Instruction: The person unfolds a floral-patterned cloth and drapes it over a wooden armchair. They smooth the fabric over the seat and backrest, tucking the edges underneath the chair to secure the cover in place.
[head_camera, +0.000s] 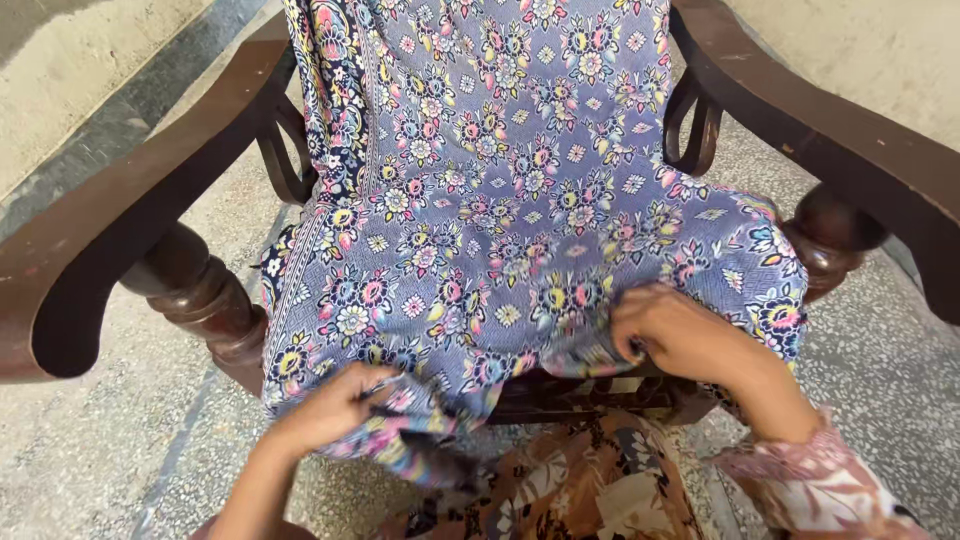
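Note:
A blue-violet floral cloth (500, 170) is spread over the seat and back of a dark wooden armchair (120, 230). My left hand (335, 405) pinches the cloth's front edge at the lower left, fingers closed on a fold. My right hand (675, 335) grips the same front edge further right, fingers curled into the fabric. The cloth hangs over the chair's front rail (580, 395) between my hands.
The chair's curved armrests (840, 140) flank the cloth on both sides, with turned posts (205, 295) under them. Speckled stone floor (90, 440) lies around the chair. A pale wall (860, 50) stands behind. My patterned clothing (570, 485) fills the bottom edge.

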